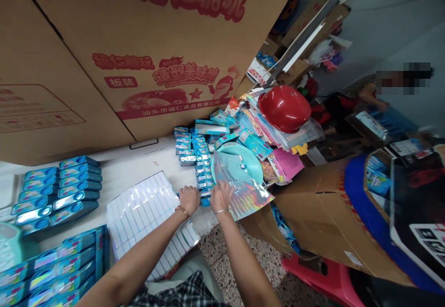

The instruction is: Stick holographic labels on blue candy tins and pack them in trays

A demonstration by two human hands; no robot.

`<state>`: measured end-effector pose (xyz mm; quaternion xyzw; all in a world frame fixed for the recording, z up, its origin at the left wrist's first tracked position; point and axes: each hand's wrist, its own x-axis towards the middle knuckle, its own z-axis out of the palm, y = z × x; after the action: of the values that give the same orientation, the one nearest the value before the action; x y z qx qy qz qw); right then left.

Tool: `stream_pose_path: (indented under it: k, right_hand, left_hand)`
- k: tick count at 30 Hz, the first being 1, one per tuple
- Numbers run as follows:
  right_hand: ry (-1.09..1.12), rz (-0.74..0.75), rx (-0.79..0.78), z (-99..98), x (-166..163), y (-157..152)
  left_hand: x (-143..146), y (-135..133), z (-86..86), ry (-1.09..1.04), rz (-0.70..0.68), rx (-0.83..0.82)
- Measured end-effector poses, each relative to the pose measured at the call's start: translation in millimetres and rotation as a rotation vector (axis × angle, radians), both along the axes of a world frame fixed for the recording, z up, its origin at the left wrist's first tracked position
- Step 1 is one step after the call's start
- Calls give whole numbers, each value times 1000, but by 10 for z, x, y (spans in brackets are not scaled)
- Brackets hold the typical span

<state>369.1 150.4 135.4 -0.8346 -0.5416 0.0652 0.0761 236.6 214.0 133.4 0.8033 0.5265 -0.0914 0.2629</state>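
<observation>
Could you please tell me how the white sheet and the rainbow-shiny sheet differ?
The white sheet is marked off into strips; the rainbow-shiny sheet is silvery with coloured glints. The white sheet lies by the left hand; the rainbow-shiny sheet lies by the right hand, over part of the turquoise basin. Both are thin and glossy.

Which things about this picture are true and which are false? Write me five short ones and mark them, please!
1. The right hand is at a shiny see-through sheet. True.
2. The left hand is touching the red bowl. False: it is beside the white lined sheet, and the bowl sits farther away on a paper pile.
3. Each wrist has a bracelet on it. True.
4. The big writing on the cardboard box is green. False: it is red.
5. The stool is blue. False: it is pinkish red.
</observation>
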Motion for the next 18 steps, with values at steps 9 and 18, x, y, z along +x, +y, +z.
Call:
stream_pose_path:
  k: [9,18]
  right_hand:
    - [-17,-20,-15,-77,-16,4]
    - [-28,-44,-60,-79,-67,49]
  left_hand:
    - [-5,-6,-78,-8,12,15]
    - [67,-42,-138,-21,38,-25]
